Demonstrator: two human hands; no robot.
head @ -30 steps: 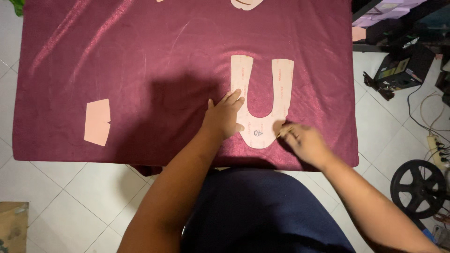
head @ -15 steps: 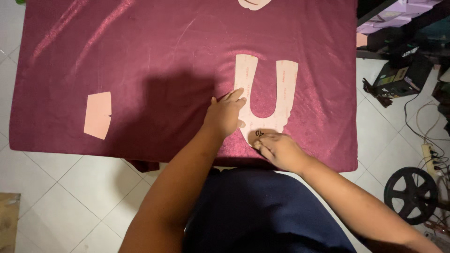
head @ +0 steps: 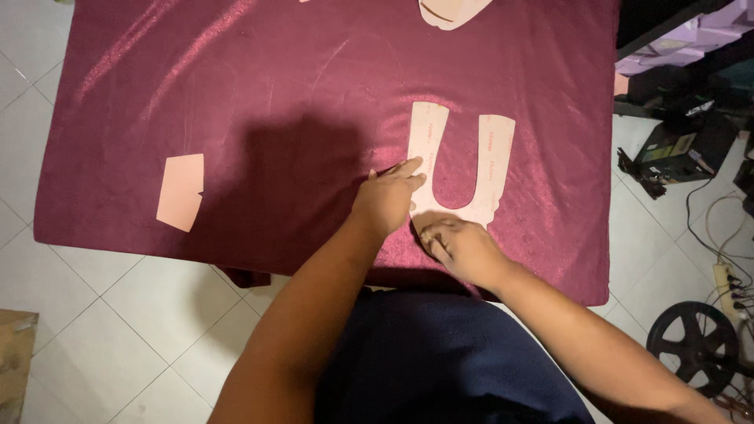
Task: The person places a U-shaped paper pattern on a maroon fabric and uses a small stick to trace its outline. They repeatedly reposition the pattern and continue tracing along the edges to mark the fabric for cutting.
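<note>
The U-shaped paper piece point(head: 459, 169) lies flat on the dark red cloth point(head: 298, 102). The left hand point(head: 386, 200) presses open on its left arm. The right hand point(head: 458, 245), fingers curled, touches its bottom curve. A small paper piece point(head: 181, 191) lies untouched, far left of the U-shaped paper piece.

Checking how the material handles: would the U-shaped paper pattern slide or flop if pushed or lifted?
The U-shaped pattern piece lies flat and thin, so probably light and bendy, its arms drooping when lifted. On the glossy maroon cloth it may slide easily; the left hand presses it down, right hand at its base.
</note>
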